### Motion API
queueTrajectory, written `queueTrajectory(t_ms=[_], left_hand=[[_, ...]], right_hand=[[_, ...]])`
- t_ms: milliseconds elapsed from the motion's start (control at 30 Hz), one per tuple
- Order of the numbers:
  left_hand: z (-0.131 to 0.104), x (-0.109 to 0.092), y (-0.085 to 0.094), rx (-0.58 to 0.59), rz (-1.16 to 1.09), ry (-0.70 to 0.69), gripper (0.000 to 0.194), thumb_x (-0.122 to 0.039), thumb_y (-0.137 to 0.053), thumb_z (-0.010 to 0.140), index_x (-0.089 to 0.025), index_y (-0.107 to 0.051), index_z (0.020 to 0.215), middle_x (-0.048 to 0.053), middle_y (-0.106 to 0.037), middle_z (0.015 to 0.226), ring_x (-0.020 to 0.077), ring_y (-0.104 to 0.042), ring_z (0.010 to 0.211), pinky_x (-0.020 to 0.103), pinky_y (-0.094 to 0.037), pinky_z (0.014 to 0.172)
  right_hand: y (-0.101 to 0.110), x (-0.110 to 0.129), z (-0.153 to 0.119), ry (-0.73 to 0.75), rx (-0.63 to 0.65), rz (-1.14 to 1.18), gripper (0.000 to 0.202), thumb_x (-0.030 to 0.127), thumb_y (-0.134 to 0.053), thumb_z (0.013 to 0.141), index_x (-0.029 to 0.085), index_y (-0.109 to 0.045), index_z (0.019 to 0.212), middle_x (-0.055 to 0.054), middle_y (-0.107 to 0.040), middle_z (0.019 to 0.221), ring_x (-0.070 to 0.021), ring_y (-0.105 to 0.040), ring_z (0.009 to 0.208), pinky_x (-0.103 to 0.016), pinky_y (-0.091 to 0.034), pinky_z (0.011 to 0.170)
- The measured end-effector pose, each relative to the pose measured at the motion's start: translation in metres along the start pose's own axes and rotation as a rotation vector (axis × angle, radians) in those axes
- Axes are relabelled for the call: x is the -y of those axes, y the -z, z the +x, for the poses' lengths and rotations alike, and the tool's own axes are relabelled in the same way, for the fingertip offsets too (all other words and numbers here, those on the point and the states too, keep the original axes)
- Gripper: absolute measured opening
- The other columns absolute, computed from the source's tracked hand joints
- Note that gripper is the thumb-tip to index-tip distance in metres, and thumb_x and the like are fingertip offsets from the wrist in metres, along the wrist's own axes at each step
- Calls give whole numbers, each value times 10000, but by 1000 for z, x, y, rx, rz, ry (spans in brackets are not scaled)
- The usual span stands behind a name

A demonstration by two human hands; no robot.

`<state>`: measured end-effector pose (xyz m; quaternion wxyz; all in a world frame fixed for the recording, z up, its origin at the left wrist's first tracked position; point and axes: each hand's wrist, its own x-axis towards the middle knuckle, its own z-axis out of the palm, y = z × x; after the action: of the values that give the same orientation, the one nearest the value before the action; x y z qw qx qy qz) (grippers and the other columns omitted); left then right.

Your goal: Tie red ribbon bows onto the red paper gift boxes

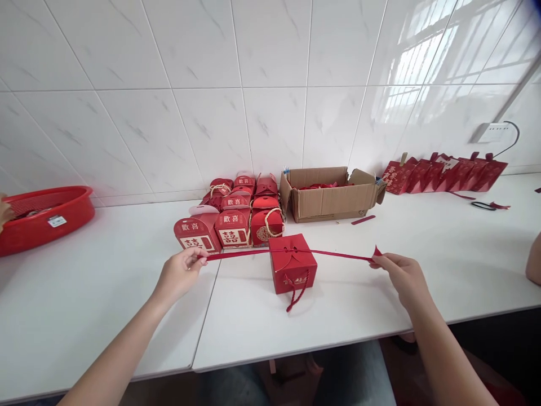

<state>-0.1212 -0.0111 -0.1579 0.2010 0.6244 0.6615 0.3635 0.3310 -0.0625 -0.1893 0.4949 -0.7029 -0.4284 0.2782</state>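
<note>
A small red gift box (293, 270) stands on the white table, a twisted red cord handle (298, 296) hanging down its front. Through holes in its top runs a red ribbon (240, 255), stretched out nearly straight to both sides. My left hand (182, 272) pinches the ribbon's left end between thumb and fingers. At the other side my right hand (399, 276) pinches the right end, with a short tail of ribbon sticking up above the fingers. Both hands are raised over the table, apart from the box.
Several red gift boxes (234, 221) are grouped behind the left hand. A cardboard box (333, 200) holding red pieces stands by the wall. Red bags (448, 173) and black-handled scissors (484, 206) lie right. A red basket (71, 210) sits left. Parts of other people show at both edges.
</note>
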Motion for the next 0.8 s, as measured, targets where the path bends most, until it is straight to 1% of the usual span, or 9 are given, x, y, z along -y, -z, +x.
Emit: queueTrajectory(t_ms=[100,200,267,333,400,467,600,700,800], left_hand=[[-2,-5,-1,-46,89,-10,188,-340,-526,709,-217,-590,835,75,-697,929,260,-662,889,346,-499,791],[-3,-9,0,-71,237,-61,173,-316,-492,721,-230,-588,836,64,-694,895,262,-648,859,343,-491,757],[-3,-13,0,-4,308,-108,163,-309,-487,721,-228,-589,819,66,-680,926,265,-641,860,348,-489,748],[-4,-21,-1,39,356,-189,164,-320,-494,729,-219,-592,815,83,-641,1014,279,-618,941,366,-482,789],[-8,-36,-4,-1,356,-293,179,-343,-499,761,-211,-583,846,101,-579,1122,289,-567,1055,378,-466,846],[-13,-58,-10,-12,289,-373,186,-371,-493,811,-214,-559,886,97,-542,1180,271,-537,1104,353,-464,853],[-19,-102,-36,173,98,-451,193,-391,-502,858,-238,-549,965,57,-566,1130,216,-544,1073,332,-428,923],[-16,-115,-65,217,-4,-405,216,-421,-457,883,-223,-540,896,49,-580,987,199,-564,960,329,-447,850],[-8,-112,-91,202,-86,-263,273,-485,-480,855,-213,-487,836,31,-568,866,183,-558,808,325,-451,734]], right_hand=[[1,4,-5,-3,-36,-50,239,431,-622,707,218,-678,614,-61,-681,690,-263,-590,711,-337,-411,571],[4,3,-5,98,-50,-159,254,435,-562,761,221,-626,640,-43,-637,674,-234,-570,674,-334,-411,575],[6,4,1,208,-27,-279,225,413,-547,777,219,-634,704,-46,-659,767,-242,-597,756,-346,-441,646],[7,10,9,303,-12,-411,231,394,-547,780,211,-664,861,-60,-678,945,-258,-618,848,-370,-457,699],[6,26,15,404,-36,-493,325,393,-543,791,202,-647,1033,-82,-651,1094,-271,-626,889,-385,-464,697],[-1,49,16,527,-33,-463,355,393,-535,810,201,-633,1092,-95,-638,1118,-266,-627,907,-370,-472,679],[-30,94,14,688,251,-293,245,413,-547,836,227,-687,914,-62,-676,989,-224,-629,858,-332,-473,695],[-54,108,18,576,397,-308,389,528,-520,844,208,-667,677,-62,-674,774,-216,-606,718,-328,-434,639],[-69,106,26,436,613,-384,508,616,-534,802,197,-609,526,-36,-573,554,-165,-493,524,-306,-348,535]])
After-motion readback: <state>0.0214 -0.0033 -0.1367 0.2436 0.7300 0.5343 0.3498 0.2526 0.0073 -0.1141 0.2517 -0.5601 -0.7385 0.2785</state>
